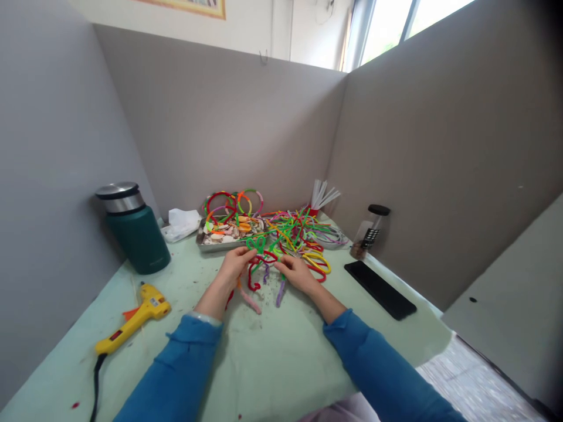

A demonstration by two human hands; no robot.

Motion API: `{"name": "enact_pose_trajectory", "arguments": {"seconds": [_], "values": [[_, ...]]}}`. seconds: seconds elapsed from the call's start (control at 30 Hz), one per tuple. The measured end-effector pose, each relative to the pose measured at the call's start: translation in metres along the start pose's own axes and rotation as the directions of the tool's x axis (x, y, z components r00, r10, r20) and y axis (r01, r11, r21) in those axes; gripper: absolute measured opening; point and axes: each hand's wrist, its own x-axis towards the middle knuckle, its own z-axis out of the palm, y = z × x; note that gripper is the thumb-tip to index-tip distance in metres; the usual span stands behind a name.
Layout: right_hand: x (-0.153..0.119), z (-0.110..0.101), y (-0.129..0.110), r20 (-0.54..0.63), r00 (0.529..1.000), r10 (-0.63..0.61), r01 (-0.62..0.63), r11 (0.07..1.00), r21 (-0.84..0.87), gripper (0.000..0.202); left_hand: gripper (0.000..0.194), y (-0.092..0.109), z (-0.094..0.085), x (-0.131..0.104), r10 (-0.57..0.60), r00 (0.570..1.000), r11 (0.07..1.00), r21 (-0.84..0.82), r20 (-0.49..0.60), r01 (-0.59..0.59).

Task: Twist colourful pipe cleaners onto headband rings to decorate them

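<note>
Though your grip partly hides the green-and-red pipe-cleaner piece [255,246] by the right front corner of the metal tray [215,248], your left hand [236,265] pinches it; whether your right hand [297,273] does too, I cannot tell.

pipe-cleaner piece [255,246]: partly hidden (behind left hand [236,266]) | cord [96,378]: cut by bottom edge

A teal thermos flask [138,237] with a silver neck stands at the left, near some white tissues [183,221]. At the right, a black smartphone [380,290] lies near a clear, black-capped bottle [370,233] beside the grey partition [440,176].
</note>
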Motion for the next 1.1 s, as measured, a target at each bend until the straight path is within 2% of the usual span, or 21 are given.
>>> {"name": "enact_pose_trajectory", "arguments": {"seconds": [0.17, 0.33, 0.4, 0.53, 0.73, 1.1], "values": [[0.004, 0.002, -0.002, -0.092, 0.996, 0.01, 0.01, 0.977, 0.215, 0.026, 0.026, -0.012, 0.012, 0.001, -0.018, 0.994, 0.988, 0.158, 0.108, 0.001], [0.005, 0.001, -0.007, -0.104, 0.994, -0.026, 0.046, 0.98, 0.194, 0.021, 0.027, -0.013, 0.027, -0.006, -0.031, 0.989, 0.955, 0.297, 0.141, -0.013], [0.005, 0.001, -0.009, -0.106, 0.994, -0.013, 0.035, 0.976, 0.214, 0.016, 0.027, -0.012, 0.03, -0.008, 0.008, 0.99, 0.951, 0.303, 0.14, -0.051], [0.005, 0.001, -0.013, -0.112, 0.99, 0.087, -0.052, 0.956, 0.29, 0.016, 0.027, -0.012, 0.032, -0.008, 0.107, 0.985, 0.95, 0.278, 0.132, -0.141], [0.003, 0.002, -0.02, -0.045, 0.97, 0.239, -0.188, 0.855, 0.483, 0.021, 0.028, -0.017, 0.03, -0.004, 0.095, 0.985, 0.962, 0.24, 0.144, -0.128], [0.002, -0.007, -0.014, 0.018, 0.999, 0.048, -0.05, 0.855, 0.516, 0.025, 0.037, -0.018, 0.022, -0.001, -0.003, 0.974, 0.983, 0.182, 0.225, -0.039]]}}
